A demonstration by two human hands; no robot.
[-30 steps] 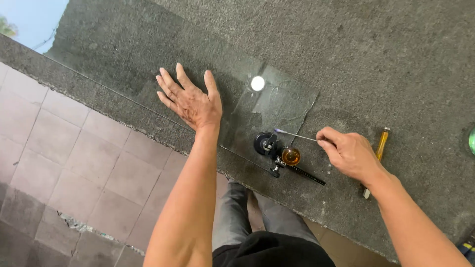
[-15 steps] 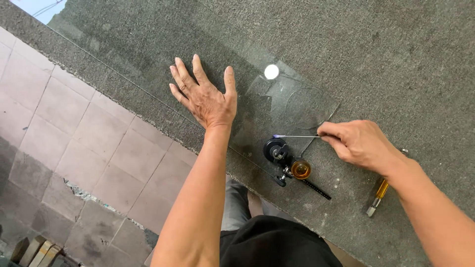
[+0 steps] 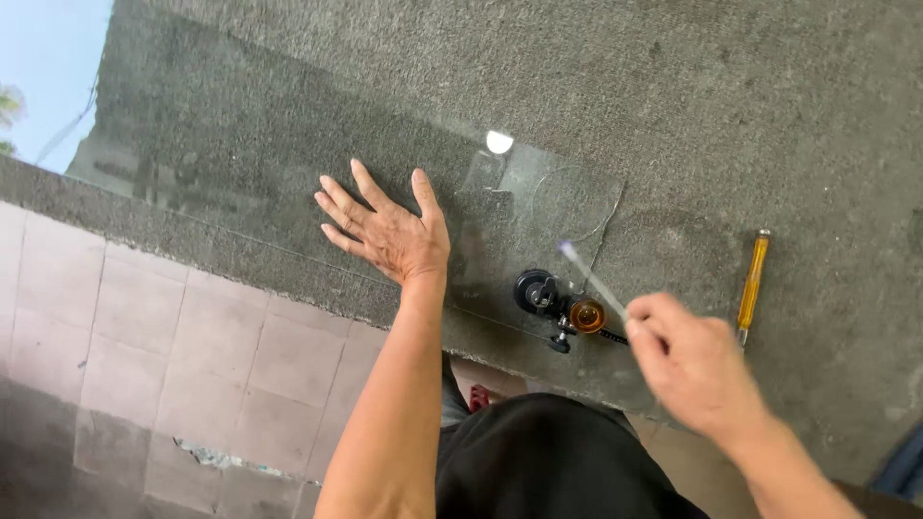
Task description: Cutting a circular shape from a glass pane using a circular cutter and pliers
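My left hand (image 3: 389, 228) lies flat, fingers spread, on a clear glass sheet (image 3: 288, 183) that rests on a grey stone slab (image 3: 673, 86). My right hand (image 3: 694, 367) is raised near the slab's front edge and grips a thin light-coloured rod (image 3: 588, 276), blurred and pointing up-left over the glass. A black circle cutter (image 3: 543, 296) with a suction base and an amber oil cup (image 3: 586, 315) sits on the glass just left of that hand. A faint round score mark (image 3: 575, 202) shows in the glass beyond it.
A yellow-handled tool (image 3: 752, 284) lies on the slab to the right of my right hand. A bright round reflection (image 3: 499, 142) shows on the glass. Below the slab's edge are pinkish floor tiles (image 3: 144, 327) and my dark clothing (image 3: 548, 461).
My right hand has pulled back toward me and lifted the thin rod so it now tilts up-left instead of lying level by the cutter. My left hand stays flat on the glass.
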